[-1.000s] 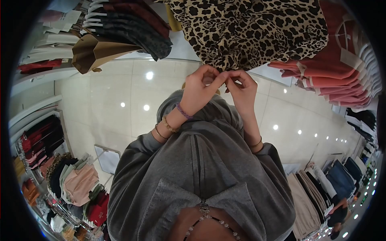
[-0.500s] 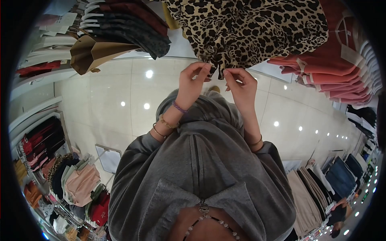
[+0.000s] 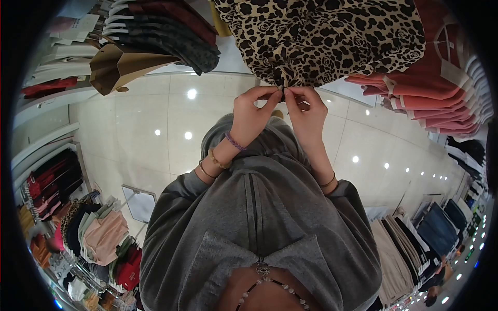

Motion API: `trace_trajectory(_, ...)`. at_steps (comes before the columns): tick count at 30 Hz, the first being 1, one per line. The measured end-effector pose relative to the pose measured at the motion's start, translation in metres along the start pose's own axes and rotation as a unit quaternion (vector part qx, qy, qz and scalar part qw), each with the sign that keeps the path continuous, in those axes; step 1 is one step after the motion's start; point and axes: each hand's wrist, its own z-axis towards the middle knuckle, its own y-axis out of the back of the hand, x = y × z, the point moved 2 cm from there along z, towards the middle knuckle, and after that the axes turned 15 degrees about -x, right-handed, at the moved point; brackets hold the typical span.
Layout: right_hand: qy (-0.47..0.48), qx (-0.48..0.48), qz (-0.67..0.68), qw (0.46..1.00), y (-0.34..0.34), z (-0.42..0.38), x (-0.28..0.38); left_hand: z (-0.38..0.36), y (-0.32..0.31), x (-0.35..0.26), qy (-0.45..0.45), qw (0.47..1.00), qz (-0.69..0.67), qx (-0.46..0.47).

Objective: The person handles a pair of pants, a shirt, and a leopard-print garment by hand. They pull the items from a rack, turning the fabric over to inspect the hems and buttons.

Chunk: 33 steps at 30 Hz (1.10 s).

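A leopard-print garment (image 3: 332, 44) in tan and black hangs at the top of the view, its near edge gathered at my fingers. My left hand (image 3: 254, 111) pinches that edge between thumb and forefinger. Right beside it, my right hand (image 3: 307, 111) pinches the same edge, the fingertips of both hands almost touching. A small dark bit of the cloth shows just under the fingertips. Whether a button or a tie lies between them is hidden.
Coral and pink garments (image 3: 430, 96) hang to the right. A brown paper bag (image 3: 116, 67) is at the left near dark garments (image 3: 171, 36) on white hangers. Folded trousers (image 3: 397, 259) and more clothes racks stand lower down. Pale tiled floor (image 3: 140, 114) lies below.
My two hands have come together, closing the gap between their fingertips. The garment's gathered edge is drawn together at that spot.
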Motion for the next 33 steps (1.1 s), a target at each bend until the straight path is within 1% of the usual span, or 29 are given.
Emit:
trace_trajectory(2, -0.031, 0.005, 0.027, 0.999, -0.001, 0.000, 0.000, 0.000, 0.001, 0.001, -0.027, 0.999, 0.017, 0.000)
trace_trajectory(5, -0.069, 0.032, 0.059, 0.995, 0.001, 0.003, 0.000, 0.000, 0.000, 0.001, -0.018, 1.000, 0.001, 0.009)
trace_trajectory(8, -0.081, 0.031, 0.057, 0.995, 0.002, 0.005, 0.003, -0.001, 0.000, -0.003, -0.021, 1.000, -0.009, 0.001)
trace_trajectory(11, -0.048, 0.015, 0.016, 0.999, 0.003, 0.006, -0.004, 0.002, 0.001, -0.008, -0.040, 0.999, -0.027, -0.017)
trace_trajectory(14, -0.028, 0.002, -0.005, 1.000, -0.001, 0.003, -0.011, 0.004, 0.002, -0.015, -0.049, 0.998, -0.014, -0.027)
trace_trajectory(16, -0.027, 0.001, 0.007, 1.000, -0.003, 0.000, -0.009, 0.002, 0.002, -0.011, -0.061, 0.997, 0.004, -0.040)
trace_trajectory(23, -0.077, 0.024, 0.055, 0.995, -0.002, 0.001, 0.001, 0.003, 0.003, -0.007, -0.079, 0.996, 0.005, -0.042)
trace_trajectory(26, -0.092, 0.018, 0.081, 0.992, -0.001, 0.001, 0.000, 0.003, 0.001, -0.006, -0.073, 0.997, -0.002, -0.035)
trace_trajectory(29, -0.110, 0.017, 0.086, 0.990, 0.000, 0.002, 0.001, 0.002, 0.001, -0.007, -0.046, 0.999, 0.003, 0.004)
trace_trajectory(33, -0.142, 0.042, 0.115, 0.982, 0.003, 0.007, -0.002, 0.003, -0.002, 0.007, 0.048, 0.989, -0.139, 0.011)
